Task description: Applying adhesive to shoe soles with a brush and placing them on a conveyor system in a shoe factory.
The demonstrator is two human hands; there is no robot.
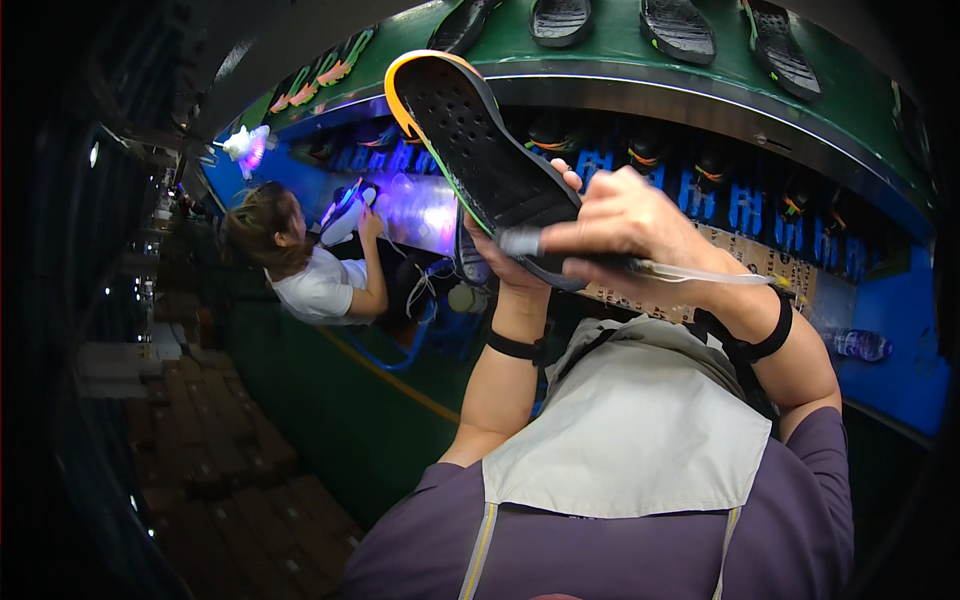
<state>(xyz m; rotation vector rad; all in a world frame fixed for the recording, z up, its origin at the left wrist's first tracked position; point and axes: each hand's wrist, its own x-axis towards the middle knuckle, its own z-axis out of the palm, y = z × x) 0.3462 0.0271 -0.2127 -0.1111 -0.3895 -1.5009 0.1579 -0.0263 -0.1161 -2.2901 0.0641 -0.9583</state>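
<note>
Left fingers [568, 178] grip black shoe sole [465, 125] by its edges; right fingers [612, 208] hold blurred brush [700, 273] over it. Sole runs up-left of both, overlapping table edge [640, 82] in view; gap below fingers, then apron [620, 430].

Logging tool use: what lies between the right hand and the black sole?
In the head view, a blurred brush-like tool with a pale tip extends from the right hand over the black sole; contact is unclear.
</note>
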